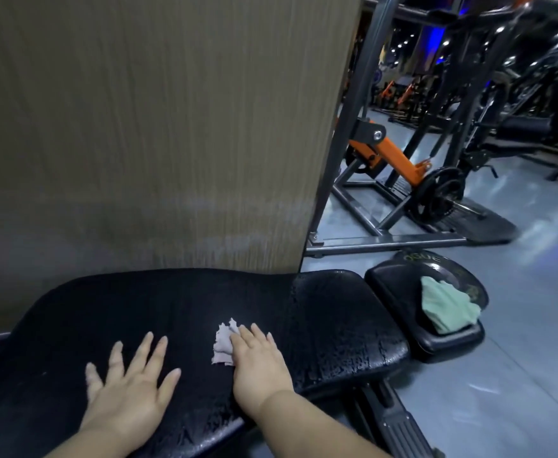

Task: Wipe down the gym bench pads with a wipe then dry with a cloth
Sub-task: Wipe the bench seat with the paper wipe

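Note:
A long black bench pad (pixel 178 309) runs across the lower view, its right part wet and beaded. My right hand (pixel 259 363) lies flat with straight fingers, pressing a crumpled pale wipe (pixel 223 345) onto the pad; the wipe sticks out to the left of my fingers. My left hand (pixel 129 388) rests flat on the pad with fingers spread, holding nothing. A smaller black seat pad (pixel 400 292) sits at the bench's right end. On it lies a folded green cloth (pixel 446 309).
A brown panel wall (pixel 145 127) stands right behind the bench. A black weight plate (pixel 449 264) lies on the floor behind the seat pad. An orange and grey machine (pixel 390 160) with a loaded plate stands at the back right on grey floor.

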Action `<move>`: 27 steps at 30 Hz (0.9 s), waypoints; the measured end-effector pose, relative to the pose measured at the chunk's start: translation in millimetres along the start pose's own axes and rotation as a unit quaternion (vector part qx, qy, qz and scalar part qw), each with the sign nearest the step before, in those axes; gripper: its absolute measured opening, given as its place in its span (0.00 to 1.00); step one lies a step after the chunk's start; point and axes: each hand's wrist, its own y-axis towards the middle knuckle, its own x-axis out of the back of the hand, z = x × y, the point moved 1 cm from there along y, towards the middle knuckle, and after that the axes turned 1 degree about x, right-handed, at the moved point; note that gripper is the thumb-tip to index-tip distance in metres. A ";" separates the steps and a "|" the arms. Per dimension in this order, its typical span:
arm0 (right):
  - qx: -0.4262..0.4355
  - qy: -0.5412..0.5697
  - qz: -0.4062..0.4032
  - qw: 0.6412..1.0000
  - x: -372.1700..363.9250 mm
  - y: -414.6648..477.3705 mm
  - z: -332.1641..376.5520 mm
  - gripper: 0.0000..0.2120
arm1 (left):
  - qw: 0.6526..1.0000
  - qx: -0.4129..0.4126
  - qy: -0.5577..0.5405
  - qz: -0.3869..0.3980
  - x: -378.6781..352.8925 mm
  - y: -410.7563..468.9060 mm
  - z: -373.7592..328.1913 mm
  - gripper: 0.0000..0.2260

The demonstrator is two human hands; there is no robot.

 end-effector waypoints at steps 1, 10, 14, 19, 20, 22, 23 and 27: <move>-0.002 -0.001 -0.001 1.000 2.9 -0.4 -4.9 0.30 | 1.000 0.003 0.010 0.009 0.3 0.1 -2.9 0.29; -0.026 -0.024 -0.021 0.999 18.7 -8.6 -55.4 0.25 | 0.998 -0.046 0.038 0.023 -5.2 9.1 -78.7 0.29; -0.036 -0.048 -0.041 0.997 33.0 -12.5 -84.1 0.22 | 0.997 -0.056 0.045 0.029 -11.3 14.5 -121.9 0.28; -0.056 -0.061 -0.072 0.994 51.8 -15.8 -122.3 0.19 | 0.993 -0.101 0.056 0.036 -15.4 20.7 -165.2 0.27; -0.065 -0.058 -0.080 0.993 55.8 -16.3 -130.8 0.19 | 0.992 -0.111 0.056 0.037 -16.2 22.7 -174.5 0.27; -0.092 -0.051 -0.093 0.990 64.8 -16.3 -148.6 0.18 | 0.989 -0.132 0.057 0.041 -18.4 26.8 -193.4 0.27; -0.105 -0.049 -0.097 0.988 69.5 -16.4 -157.7 0.17 | 0.987 -0.143 0.059 0.044 -19.7 28.9 -203.2 0.27; -0.153 -0.051 -0.114 0.980 86.9 -19.0 -195.0 0.14 | 0.980 -0.182 0.068 0.044 -25.5 35.8 -245.5 0.28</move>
